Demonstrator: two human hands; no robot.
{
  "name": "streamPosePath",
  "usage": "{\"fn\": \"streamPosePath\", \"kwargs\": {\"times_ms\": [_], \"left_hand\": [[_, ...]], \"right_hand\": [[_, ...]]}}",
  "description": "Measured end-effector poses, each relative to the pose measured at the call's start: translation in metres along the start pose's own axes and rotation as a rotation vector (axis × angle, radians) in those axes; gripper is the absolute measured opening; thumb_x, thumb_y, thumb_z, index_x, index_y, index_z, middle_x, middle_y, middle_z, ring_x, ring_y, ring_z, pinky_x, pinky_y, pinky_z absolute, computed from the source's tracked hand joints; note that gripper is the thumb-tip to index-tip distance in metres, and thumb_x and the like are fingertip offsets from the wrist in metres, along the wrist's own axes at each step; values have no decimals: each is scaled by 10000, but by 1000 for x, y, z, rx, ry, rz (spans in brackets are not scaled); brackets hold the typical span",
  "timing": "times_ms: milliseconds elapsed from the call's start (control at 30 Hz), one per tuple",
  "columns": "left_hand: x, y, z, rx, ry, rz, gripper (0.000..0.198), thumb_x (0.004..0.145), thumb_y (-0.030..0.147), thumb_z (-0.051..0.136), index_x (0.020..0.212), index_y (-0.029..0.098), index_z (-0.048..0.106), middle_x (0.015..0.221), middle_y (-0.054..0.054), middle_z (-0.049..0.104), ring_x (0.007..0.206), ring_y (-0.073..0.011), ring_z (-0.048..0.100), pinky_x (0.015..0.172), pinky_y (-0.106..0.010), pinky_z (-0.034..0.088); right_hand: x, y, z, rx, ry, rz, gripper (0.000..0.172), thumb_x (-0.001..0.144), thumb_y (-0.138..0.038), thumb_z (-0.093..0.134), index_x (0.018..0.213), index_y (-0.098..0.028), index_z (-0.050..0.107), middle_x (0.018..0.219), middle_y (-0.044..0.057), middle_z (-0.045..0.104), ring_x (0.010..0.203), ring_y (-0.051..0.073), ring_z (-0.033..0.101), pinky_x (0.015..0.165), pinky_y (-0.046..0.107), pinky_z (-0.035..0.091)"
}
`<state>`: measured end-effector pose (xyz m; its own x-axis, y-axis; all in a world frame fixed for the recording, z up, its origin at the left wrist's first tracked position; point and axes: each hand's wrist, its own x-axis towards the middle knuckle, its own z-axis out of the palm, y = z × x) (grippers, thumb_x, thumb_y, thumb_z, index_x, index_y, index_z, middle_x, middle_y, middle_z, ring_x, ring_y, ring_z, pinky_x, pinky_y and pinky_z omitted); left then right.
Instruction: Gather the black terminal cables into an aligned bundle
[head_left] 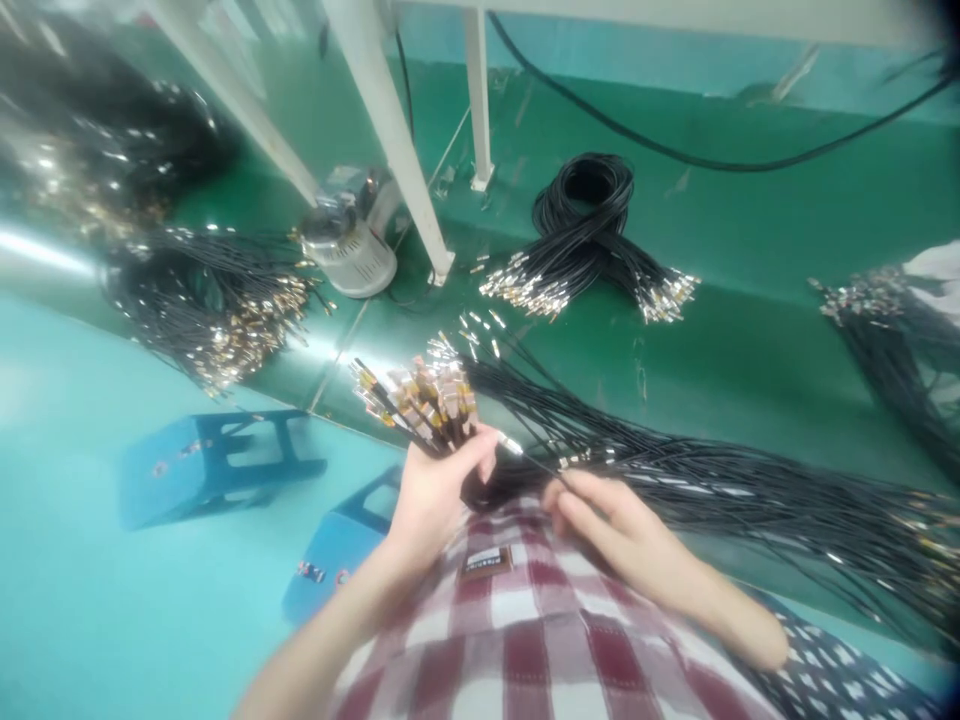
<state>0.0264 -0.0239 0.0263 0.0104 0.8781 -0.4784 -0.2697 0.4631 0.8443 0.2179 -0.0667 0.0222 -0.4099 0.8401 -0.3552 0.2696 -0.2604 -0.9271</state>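
My left hand (439, 490) is closed round a bundle of black cables (424, 405) whose ends carry white, yellow and metal tips. Between the thumb and fingers of my right hand (600, 515) runs a single thin black cable (540, 465). Its white tip (510, 443) lies close to my left fingers. Behind and to the right of both hands stretches a long spread of black cables (697, 465) on the green surface. Part of the held bundle is hidden behind my left hand.
A tied coil of black cables (589, 215) lies further back, with another cable heap (217, 310) at left. Near the pale table legs (397, 140) sits a white-grey device (349, 250). Blue stools (217, 465) stand at lower left. More cables (892, 350) lie at far right.
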Motion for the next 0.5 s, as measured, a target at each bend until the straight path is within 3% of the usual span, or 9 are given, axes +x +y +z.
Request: {"fn": "streamPosePath", "kwargs": {"times_ms": [67, 233, 400, 500], "left_hand": [[7, 0, -6, -87, 2, -3, 103, 745, 218, 708, 750, 129, 657, 498, 39, 464, 505, -87, 440, 541, -245, 351], [10, 2, -14, -151, -6, -48, 272, 738, 270, 730, 948, 101, 697, 519, 25, 500, 502, -84, 457, 531, -234, 366], [8, 0, -17, -168, -19, -125, 269, 678, 267, 777, 879, 106, 702, 511, 24, 503, 467, -92, 452, 463, -226, 367], [10, -5, -26, -230, -26, -124, 194, 701, 265, 764, 798, 121, 676, 567, 16, 529, 493, -95, 474, 493, -236, 403]], "right_hand": [[5, 2, 0, 46, 15, 13, 363, 995, -417, 348, 844, -166, 561, 663, 7, 591, 622, 111, 528, 628, 230, 435], [43, -8, 21, 150, 41, 9, 378, 983, -453, 357, 812, -167, 536, 506, -34, 538, 455, 92, 473, 493, 198, 394], [76, -25, 45, -20, -1, -88, 414, 993, -419, 326, 737, -166, 530, 486, -24, 532, 444, 94, 491, 496, 196, 391], [81, -17, 43, -54, -101, -111, 371, 986, -406, 349, 795, -165, 555, 567, -11, 580, 513, 103, 535, 546, 203, 416]]}}
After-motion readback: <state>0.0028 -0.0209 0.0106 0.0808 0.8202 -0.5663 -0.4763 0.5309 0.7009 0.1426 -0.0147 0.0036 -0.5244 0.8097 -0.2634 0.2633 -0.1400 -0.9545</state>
